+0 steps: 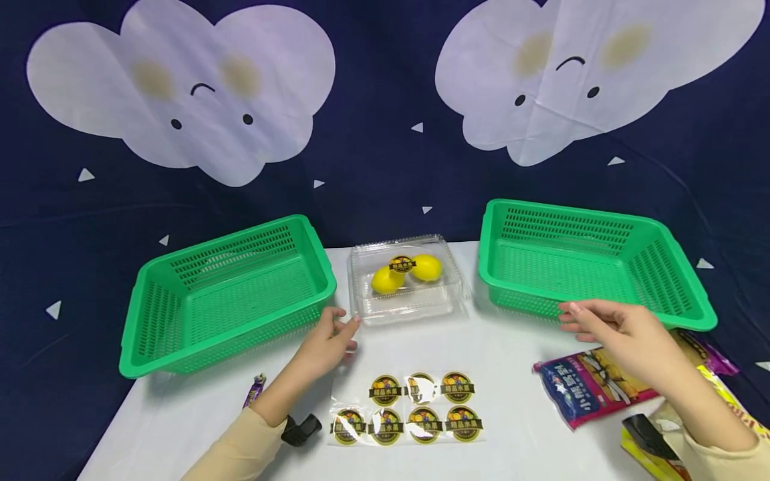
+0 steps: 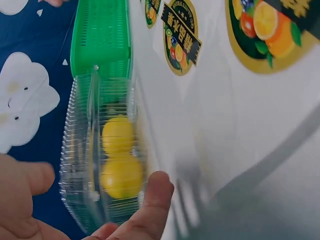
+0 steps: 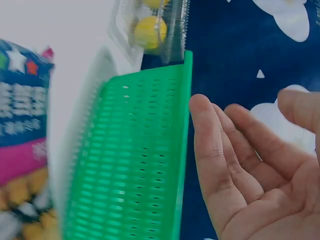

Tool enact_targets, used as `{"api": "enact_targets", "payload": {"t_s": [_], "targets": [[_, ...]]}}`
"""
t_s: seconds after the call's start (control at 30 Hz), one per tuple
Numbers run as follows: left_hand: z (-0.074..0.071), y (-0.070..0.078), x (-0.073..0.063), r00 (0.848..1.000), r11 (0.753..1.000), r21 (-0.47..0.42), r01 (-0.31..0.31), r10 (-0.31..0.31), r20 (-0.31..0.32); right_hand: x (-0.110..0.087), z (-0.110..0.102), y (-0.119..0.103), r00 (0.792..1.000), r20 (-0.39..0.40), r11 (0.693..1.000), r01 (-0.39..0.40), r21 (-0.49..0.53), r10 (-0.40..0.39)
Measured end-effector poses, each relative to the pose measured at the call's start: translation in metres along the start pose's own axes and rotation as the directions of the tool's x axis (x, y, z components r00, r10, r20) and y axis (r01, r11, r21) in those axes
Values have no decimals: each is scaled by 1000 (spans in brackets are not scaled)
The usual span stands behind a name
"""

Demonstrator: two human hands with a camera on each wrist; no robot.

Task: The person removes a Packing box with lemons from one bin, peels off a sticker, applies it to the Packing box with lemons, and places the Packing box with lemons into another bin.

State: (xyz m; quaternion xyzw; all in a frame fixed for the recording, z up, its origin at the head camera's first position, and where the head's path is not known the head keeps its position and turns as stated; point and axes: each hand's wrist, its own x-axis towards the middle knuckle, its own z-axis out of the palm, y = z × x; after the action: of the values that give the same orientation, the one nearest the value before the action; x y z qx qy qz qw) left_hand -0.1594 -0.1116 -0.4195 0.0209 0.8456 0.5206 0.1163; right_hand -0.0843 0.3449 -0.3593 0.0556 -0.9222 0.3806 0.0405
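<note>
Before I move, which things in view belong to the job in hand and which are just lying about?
Likely in the job:
clear box, one label on its lid
two yellow fruits inside it
sheet bearing seven matching labels
both green baskets, possibly

Seemingly lying about:
blue-and-pink packet
yellow packaging beside it
small purple wrapper

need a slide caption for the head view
Left hand near a clear box of two lemons, right hand near a green basket, stickers on the white table.
</note>
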Motion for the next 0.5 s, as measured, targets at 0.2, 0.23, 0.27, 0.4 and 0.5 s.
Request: {"api": "enact_targets", "payload": {"t_s": [0.2, 0.23, 0.27, 0.4, 0.5], "targets": [[1, 0, 13, 994, 968, -230, 105, -96, 51, 3, 9, 20, 974, 138, 899, -220, 379, 181], [1, -1, 15, 993, 959, -259, 116, -105, 57, 4, 11, 24, 967, 164, 861, -250, 442, 197], [1, 0, 16, 992, 952, -280, 124, -112, 60, 5, 12, 27, 959, 190, 822, -277, 497, 209], [3, 1, 18, 989, 929, -341, 145, -125, 81, 6, 9, 40, 946, 260, 668, -321, 671, 193], [5, 2, 20, 988, 916, -372, 150, -124, 95, 6, 7, 49, 940, 305, 557, -337, 759, 154]]}}
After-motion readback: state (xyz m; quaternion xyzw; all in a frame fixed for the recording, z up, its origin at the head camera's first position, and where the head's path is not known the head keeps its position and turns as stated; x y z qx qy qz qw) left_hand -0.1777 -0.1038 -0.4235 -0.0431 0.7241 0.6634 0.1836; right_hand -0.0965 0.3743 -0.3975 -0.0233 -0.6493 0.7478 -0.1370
